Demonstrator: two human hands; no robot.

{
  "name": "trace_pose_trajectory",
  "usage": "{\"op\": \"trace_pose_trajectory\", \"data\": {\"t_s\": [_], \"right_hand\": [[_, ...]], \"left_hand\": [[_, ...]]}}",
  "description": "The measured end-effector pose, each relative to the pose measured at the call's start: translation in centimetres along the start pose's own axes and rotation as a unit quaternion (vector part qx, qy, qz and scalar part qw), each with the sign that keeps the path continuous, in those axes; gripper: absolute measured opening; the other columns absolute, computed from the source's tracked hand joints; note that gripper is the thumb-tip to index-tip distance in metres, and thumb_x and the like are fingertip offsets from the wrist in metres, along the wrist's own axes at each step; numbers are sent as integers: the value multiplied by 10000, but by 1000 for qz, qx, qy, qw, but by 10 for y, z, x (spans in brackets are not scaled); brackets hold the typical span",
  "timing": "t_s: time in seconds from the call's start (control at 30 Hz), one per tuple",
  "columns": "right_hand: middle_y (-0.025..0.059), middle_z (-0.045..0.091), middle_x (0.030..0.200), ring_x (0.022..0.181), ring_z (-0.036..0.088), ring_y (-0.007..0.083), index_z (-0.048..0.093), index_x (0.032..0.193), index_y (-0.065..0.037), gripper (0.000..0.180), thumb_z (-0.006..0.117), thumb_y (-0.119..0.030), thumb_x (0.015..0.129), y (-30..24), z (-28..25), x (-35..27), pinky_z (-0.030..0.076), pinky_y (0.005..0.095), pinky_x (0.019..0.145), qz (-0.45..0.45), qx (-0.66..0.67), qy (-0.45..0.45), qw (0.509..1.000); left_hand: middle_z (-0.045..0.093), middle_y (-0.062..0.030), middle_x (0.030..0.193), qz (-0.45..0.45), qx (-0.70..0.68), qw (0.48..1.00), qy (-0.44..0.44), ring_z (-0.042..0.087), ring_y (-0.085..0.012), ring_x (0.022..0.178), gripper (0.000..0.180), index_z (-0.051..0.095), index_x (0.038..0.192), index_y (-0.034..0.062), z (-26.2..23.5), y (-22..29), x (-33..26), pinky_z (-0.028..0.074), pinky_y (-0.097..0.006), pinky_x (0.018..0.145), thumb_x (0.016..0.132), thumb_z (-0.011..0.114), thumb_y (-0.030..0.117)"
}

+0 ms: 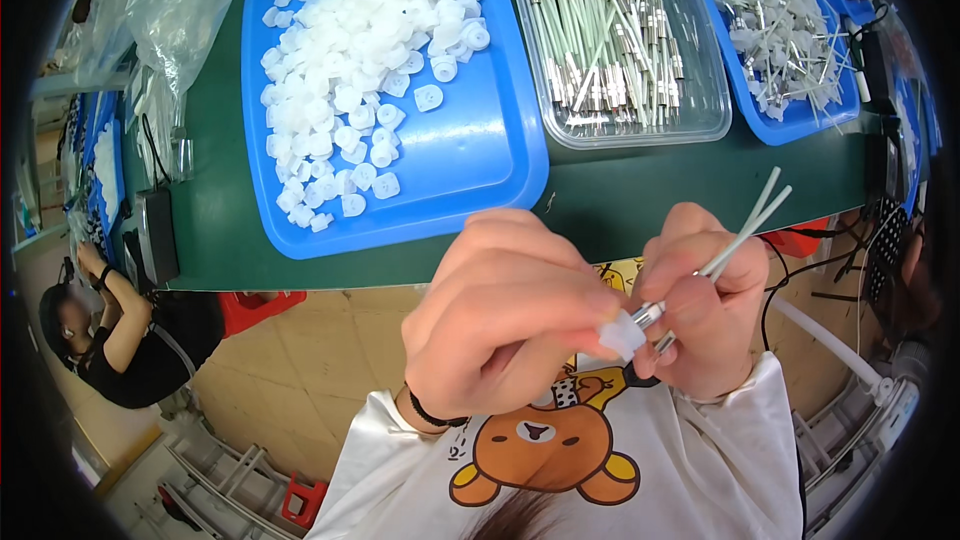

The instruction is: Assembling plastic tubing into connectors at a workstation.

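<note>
My left hand (pixel 500 310) pinches a small translucent white plastic cap (pixel 622 336) between thumb and fingertips. Right beside it, my right hand (pixel 705 310) is closed on two thin pale-green tubes (pixel 745 230), whose long ends stick out up and to the right. One tube's shiny metal end fitting (pixel 648 315) points at the cap and meets it, though how far it goes inside I cannot tell. The other tube's metal tip (pixel 665 342) shows below my right fingers, apart from the cap. Both hands are held in front of my chest, off the table's near edge.
A blue tray (pixel 460 165) of loose white caps lies on the green table (pixel 210 210). Next to it stands a clear plastic box (pixel 650 141) of metal-ended tubes. Farther right, another blue tray (pixel 800 128) holds tubes with caps. A person (pixel 120 340) works at the far left.
</note>
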State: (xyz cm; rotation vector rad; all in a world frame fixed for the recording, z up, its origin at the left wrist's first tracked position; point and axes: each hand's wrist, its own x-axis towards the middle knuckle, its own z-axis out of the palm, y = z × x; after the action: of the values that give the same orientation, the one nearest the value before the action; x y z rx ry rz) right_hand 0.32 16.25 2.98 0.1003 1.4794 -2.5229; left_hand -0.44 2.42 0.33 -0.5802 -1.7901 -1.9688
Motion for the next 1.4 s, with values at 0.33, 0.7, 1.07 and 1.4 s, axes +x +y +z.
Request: {"op": "trace_pose_trajectory", "data": {"t_s": [0.33, 0.7, 1.07, 1.4], "right_hand": [[45, 549, 607, 399, 473, 42, 629, 806, 31, 81, 592, -3, 743, -11, -2, 16, 297, 139, 348, -3, -97, 75, 992], [-55, 328, 515, 463, 253, 25, 634, 893, 16, 283, 617, -238, 769, -134, -124, 82, 176, 213, 416, -187, -707, 322, 602], [-15, 490, 621, 443, 344, 7, 622, 873, 7, 180, 553, -148, 815, -106, -102, 1, 241, 165, 386, -171, -547, 237, 785], [125, 551, 834, 622, 538, 123, 486, 1056, 89, 285, 503, 76, 771, -45, -74, -78, 499, 252, 539, -116, -244, 129, 954]], "left_hand": [[591, -85, 787, 26, 178, 984, 3, 540, -208, 661, 286, 549, 903, -13, -1, -7, 6, 429, -278, 599, 640, 656, -42], [549, -75, 791, -112, 422, 894, 96, 521, -141, 739, 111, 563, 860, -27, -53, 1, -11, 397, -226, 674, 755, 535, -50], [578, -75, 773, -93, 486, 867, 53, 524, -205, 737, 94, 582, 825, 17, -66, 2, -18, 365, -295, 738, 743, 558, 56], [533, -81, 786, -52, 531, 840, 97, 494, -242, 770, 166, 555, 840, 20, -52, -11, -6, 363, -337, 720, 681, 598, 41]]}}
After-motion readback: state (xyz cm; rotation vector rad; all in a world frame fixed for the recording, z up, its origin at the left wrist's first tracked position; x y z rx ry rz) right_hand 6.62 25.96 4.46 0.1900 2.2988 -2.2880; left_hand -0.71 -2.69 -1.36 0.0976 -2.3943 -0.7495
